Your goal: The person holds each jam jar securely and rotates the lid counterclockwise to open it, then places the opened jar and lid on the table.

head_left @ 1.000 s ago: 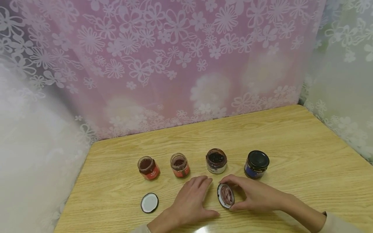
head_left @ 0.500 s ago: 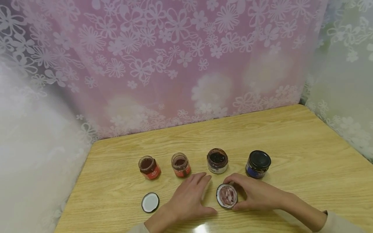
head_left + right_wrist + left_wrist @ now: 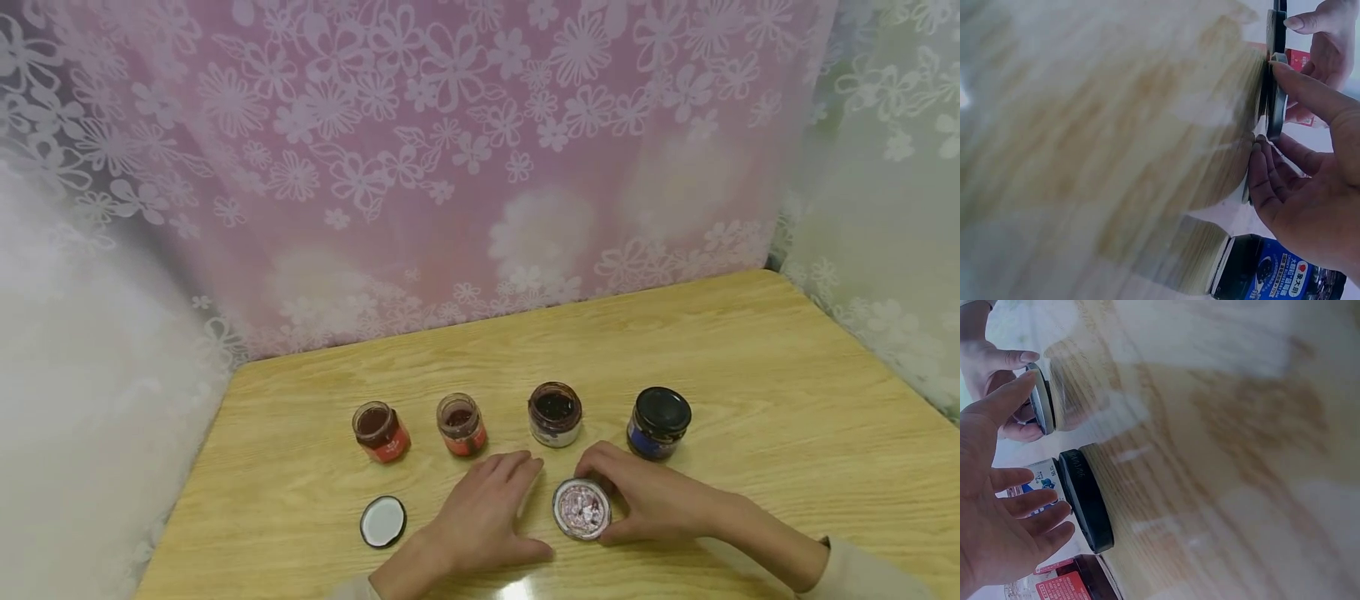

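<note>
In the head view my right hand (image 3: 656, 496) pinches a jar lid (image 3: 582, 508) by its edge between thumb and fingers. The lid's inner side faces up, pale and smeared with reddish jam. Whether it touches the table I cannot tell. My left hand (image 3: 480, 517) is spread low to its left, fingers extended, gripping nothing. In the left wrist view a dark lid-like disc (image 3: 1088, 500) with printed marks lies by my left fingers. Beyond my hands stand an uncapped white-labelled jar (image 3: 555, 432) of dark jam and two uncapped red-labelled jars, one left (image 3: 388, 448), one nearer the middle (image 3: 468, 440).
A capped jar (image 3: 658, 422) with a blue label stands beyond my right hand. Another lid (image 3: 383, 522), white inside up, lies left of my left hand. The wood-grain table (image 3: 750, 358) ends at a pink flowered curtain (image 3: 465, 192).
The lid in my right hand has turned from steeply tilted to nearly flat, its inner side now upward. My left hand has barely moved, and the jars stay put.
</note>
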A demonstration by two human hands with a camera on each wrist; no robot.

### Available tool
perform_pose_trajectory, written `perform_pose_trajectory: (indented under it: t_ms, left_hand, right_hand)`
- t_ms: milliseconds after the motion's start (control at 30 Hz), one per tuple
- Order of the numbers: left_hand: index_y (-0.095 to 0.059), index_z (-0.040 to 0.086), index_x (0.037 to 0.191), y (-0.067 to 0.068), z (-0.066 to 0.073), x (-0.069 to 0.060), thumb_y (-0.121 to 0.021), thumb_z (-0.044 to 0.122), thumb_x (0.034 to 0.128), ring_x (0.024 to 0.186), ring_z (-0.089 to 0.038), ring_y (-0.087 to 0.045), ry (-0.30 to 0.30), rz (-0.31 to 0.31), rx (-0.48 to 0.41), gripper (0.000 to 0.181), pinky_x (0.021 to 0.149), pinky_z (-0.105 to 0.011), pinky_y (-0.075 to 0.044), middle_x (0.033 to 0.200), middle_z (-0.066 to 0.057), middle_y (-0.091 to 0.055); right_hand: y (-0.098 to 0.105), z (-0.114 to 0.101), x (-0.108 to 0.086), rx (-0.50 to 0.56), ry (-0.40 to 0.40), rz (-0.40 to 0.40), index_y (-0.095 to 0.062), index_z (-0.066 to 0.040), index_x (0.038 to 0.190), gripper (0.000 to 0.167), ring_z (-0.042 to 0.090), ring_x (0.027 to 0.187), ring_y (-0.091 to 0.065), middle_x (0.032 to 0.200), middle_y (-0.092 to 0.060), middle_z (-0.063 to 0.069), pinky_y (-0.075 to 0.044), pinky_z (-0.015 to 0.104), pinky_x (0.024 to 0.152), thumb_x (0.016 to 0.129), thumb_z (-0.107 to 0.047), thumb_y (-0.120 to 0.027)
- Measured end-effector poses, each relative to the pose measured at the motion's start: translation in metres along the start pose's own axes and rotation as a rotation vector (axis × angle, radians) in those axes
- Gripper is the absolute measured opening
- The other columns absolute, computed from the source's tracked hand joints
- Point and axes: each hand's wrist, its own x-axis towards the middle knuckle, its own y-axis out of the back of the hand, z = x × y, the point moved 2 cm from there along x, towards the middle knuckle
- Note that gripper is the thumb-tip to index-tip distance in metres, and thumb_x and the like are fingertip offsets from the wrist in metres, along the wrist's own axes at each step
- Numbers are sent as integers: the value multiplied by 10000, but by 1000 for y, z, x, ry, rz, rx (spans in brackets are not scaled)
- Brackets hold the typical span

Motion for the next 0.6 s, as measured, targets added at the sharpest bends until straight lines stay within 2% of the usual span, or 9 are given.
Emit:
perform_pose_trajectory:
  t_ms: [100, 300, 600]
  left_hand:
    - [-439, 112, 1403, -2, 0, -1, -685, 665, 732, 1245, -222, -443, -12, 7, 9, 903, 1010, -390, -385, 1388, -78, -458]
    - [-449, 115, 1391, -3, 1, -1, -684, 657, 740, 1248, -220, -439, -34, 22, 31, 879, 1001, -398, -392, 1380, -79, -465]
    - [-446, 112, 1394, -4, 2, -1, -671, 644, 762, 1246, -215, -443, -39, 22, 30, 856, 987, -399, -405, 1381, -81, -462]
  right_hand:
    - [-1, 0, 1, 7, -15, -11, -515, -194, 1176, 537, 75, 1017, -500, 1145, -473, -85, -450, 290, 885, 747, -308, -816]
    - [-1, -1, 3, -24, -10, 15, -527, -183, 1163, 534, 73, 983, -501, 1133, -470, -75, -458, 281, 853, 730, -280, -825]
    - [-1, -2, 1, -39, -8, 5, -522, -155, 1220, 559, 90, 1047, -502, 1180, -477, -67, -450, 315, 904, 769, -340, -798]
